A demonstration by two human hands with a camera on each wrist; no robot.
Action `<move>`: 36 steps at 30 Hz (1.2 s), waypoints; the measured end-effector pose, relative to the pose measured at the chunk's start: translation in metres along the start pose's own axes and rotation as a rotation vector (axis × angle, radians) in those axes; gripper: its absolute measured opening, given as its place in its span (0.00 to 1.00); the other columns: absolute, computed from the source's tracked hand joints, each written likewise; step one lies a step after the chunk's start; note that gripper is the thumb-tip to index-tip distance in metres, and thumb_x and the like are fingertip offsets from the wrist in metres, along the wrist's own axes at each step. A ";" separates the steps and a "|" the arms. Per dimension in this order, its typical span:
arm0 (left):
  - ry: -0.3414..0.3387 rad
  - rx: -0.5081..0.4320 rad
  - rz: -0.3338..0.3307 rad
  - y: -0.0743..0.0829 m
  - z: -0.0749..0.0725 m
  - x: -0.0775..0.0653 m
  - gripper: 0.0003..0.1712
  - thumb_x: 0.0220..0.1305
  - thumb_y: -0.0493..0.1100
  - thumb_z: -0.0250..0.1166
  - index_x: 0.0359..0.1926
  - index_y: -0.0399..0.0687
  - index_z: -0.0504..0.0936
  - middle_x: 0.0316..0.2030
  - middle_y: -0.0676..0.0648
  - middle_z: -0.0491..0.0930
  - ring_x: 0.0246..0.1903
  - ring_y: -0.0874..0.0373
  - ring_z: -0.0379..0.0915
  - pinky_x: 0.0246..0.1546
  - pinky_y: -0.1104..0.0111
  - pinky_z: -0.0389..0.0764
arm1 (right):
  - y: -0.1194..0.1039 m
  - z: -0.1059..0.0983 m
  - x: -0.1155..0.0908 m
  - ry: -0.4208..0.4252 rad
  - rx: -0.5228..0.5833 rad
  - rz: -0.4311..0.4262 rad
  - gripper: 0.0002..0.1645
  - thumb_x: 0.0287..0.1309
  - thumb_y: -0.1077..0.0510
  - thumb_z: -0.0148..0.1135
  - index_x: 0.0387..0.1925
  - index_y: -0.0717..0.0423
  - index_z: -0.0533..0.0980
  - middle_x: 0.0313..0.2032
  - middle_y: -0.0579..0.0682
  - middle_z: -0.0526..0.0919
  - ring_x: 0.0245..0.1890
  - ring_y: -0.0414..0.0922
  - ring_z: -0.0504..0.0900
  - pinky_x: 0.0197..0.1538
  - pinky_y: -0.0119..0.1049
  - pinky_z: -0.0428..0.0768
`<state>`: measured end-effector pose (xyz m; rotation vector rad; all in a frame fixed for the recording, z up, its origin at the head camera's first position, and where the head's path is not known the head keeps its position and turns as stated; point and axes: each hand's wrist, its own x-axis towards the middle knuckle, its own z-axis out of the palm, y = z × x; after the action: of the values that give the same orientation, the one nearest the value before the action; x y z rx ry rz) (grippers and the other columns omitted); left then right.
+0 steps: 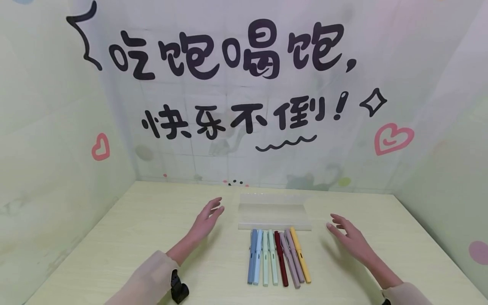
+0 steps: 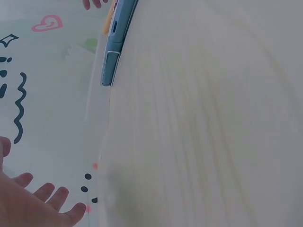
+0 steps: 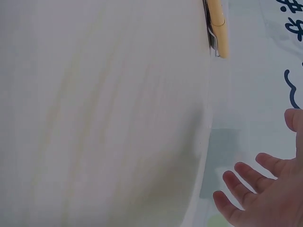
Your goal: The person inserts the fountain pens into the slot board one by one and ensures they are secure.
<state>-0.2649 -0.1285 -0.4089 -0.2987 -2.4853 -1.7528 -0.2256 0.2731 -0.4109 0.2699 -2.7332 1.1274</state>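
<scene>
Several capped pens lie side by side on the table in the head view. From the left come a blue pen (image 1: 252, 260), a light blue pen (image 1: 257, 260), two mint green pens (image 1: 265, 260), a dark red pen (image 1: 281, 258), two mauve pens (image 1: 291, 263) and a yellow pen (image 1: 301, 256). A clear plastic tray (image 1: 273, 226) sits just behind their upper ends. My left hand (image 1: 206, 221) is held above the table left of the pens, fingers relaxed and holding nothing. On the other side, my right hand (image 1: 350, 239) is raised likewise, its spread fingers (image 3: 253, 177) visible in the right wrist view.
The pale wooden table (image 1: 126, 237) meets a printed backdrop (image 1: 228, 165) at its rear edge. Side panels (image 1: 450, 203) close it in at left and right. A black wrist strap (image 1: 177, 288) shows at the left sleeve.
</scene>
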 end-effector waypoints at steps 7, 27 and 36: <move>-0.009 -0.031 -0.076 0.000 0.007 0.005 0.27 0.68 0.50 0.49 0.64 0.43 0.62 0.60 0.35 0.62 0.58 0.38 0.59 0.56 0.48 0.63 | -0.007 0.009 0.000 -0.078 0.062 0.095 0.31 0.64 0.46 0.49 0.60 0.65 0.63 0.53 0.64 0.71 0.53 0.59 0.69 0.52 0.55 0.69; 0.005 0.029 -0.093 0.001 0.030 0.018 0.25 0.69 0.48 0.49 0.62 0.40 0.64 0.58 0.34 0.65 0.56 0.37 0.61 0.54 0.49 0.66 | -0.028 0.042 0.009 -0.150 0.196 0.157 0.24 0.58 0.52 0.58 0.50 0.66 0.72 0.37 0.52 0.80 0.33 0.44 0.78 0.34 0.35 0.75; 0.049 0.000 -0.073 0.003 0.036 0.025 0.24 0.68 0.45 0.50 0.62 0.39 0.64 0.58 0.34 0.65 0.55 0.38 0.63 0.55 0.51 0.66 | -0.038 0.054 0.012 -0.139 0.139 0.153 0.23 0.55 0.54 0.62 0.47 0.67 0.72 0.32 0.49 0.81 0.28 0.42 0.77 0.28 0.34 0.76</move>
<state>-0.2873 -0.0906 -0.4138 -0.1644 -2.4924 -1.7637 -0.2331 0.2071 -0.4205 0.1652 -2.8412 1.3911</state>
